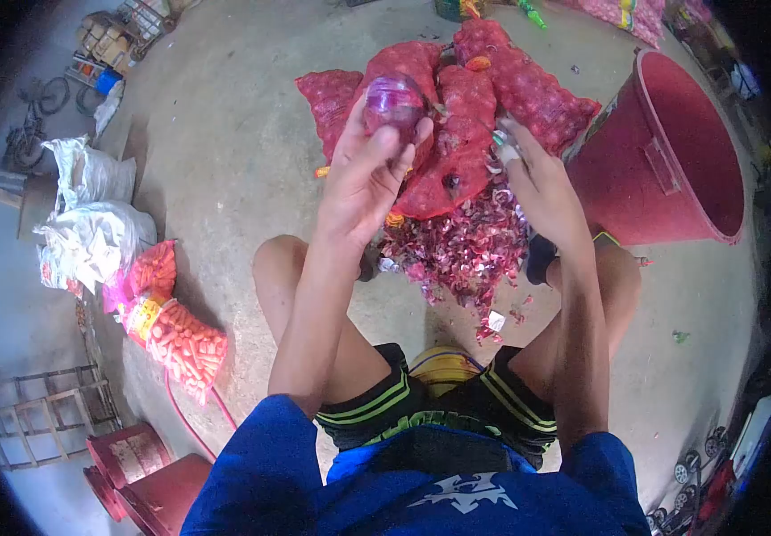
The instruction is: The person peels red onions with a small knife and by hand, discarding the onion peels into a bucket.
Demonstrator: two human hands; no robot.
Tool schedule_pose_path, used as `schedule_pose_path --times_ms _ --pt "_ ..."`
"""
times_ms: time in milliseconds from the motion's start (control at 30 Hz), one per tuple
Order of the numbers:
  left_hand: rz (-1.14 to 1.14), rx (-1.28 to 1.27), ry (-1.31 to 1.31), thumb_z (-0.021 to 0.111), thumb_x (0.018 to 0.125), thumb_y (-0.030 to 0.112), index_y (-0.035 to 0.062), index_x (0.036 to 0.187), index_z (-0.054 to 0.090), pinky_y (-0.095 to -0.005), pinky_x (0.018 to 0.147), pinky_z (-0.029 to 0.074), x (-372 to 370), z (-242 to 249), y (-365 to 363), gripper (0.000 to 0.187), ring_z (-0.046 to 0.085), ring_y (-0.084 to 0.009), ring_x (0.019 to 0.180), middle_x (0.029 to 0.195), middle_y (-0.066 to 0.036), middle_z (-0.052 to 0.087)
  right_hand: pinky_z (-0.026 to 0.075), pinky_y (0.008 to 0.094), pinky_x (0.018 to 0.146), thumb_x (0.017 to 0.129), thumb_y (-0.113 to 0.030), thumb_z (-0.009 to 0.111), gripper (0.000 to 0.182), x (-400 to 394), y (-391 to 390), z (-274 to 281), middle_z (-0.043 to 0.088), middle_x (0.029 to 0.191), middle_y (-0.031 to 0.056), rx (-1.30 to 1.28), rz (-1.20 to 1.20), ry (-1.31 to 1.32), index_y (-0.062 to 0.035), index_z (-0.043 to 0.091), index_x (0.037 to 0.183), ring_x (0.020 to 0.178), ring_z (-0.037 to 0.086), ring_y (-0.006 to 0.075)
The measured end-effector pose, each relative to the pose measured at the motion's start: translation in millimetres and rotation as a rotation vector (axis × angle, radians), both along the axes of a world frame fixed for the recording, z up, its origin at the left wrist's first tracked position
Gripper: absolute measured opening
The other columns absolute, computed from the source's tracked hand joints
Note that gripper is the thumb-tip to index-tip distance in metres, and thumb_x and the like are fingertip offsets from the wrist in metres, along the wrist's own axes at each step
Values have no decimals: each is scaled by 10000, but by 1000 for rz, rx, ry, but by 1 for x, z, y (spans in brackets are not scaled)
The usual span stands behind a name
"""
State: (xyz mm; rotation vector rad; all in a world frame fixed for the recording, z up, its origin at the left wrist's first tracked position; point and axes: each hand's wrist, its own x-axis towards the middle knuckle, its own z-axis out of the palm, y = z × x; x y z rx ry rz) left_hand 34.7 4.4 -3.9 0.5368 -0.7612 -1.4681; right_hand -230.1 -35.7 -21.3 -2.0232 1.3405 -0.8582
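Note:
A purple-red onion (394,105) is held up in my left hand (369,174), its fingers and thumb wrapped round the lower part. My right hand (541,192) is off to the right, fingers bent forward over the edge of the red mesh sacks (466,116). Something small with a green part (499,138) shows at its fingertips, perhaps a knife handle; the blade cannot be made out. Below the sacks, between my legs, lies a heap of purple onion skins (461,246) on the concrete floor.
A large red tub (653,156) stands tilted at the right. White sacks (100,237) and a mesh bag of carrots (184,344) are at the left. Red containers (149,473) sit at the lower left. More mesh sacks (626,16) lie at the top right.

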Motion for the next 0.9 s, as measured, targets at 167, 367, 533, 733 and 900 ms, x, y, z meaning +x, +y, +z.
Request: schedule_pose_path --times_ms 167,367,533,733,900 --pt "63 93 -5 731 1026 141 145 1535 468 -336 985 620 -6 -10 0 574 677 -217 1250 1359 -43 666 542 462 881 1058 -143 568 551 22 25 32 729 962 263 94 91 -185 -46 416 1579 1056 751 433" --pt "112 116 -70 739 1028 199 156 1465 521 -345 983 603 -12 -13 0 490 705 -155 1132 1285 -13 704 520 502 1058 1050 -137 596 641 36 34 29 635 1426 288 -51 212 -406 -77 352 1640 1249 667 503" --pt "109 110 -154 791 972 126 113 1456 532 -338 1003 595 -25 0 6 549 701 -167 1164 1311 -34 702 545 515 977 1045 -142 607 647 35 27 27 643 1384 309 -178 210 -366 -71 357 1637 1187 688 496" --pt "234 -93 -200 877 837 -2 32 1411 555 -375 1041 589 -29 0 4 659 711 -210 1155 1282 -122 713 565 549 871 1031 -130 613 637 31 30 29 723 1152 307 -247 223 -298 -75 376 1620 1057 701 524" --pt "288 -176 -274 917 780 0 -24 1343 601 -376 1038 587 -26 0 3 646 724 -216 1109 1243 -146 736 564 574 801 1009 -122 625 630 33 32 26 729 1073 308 -358 200 -247 -80 397 1595 963 715 519"
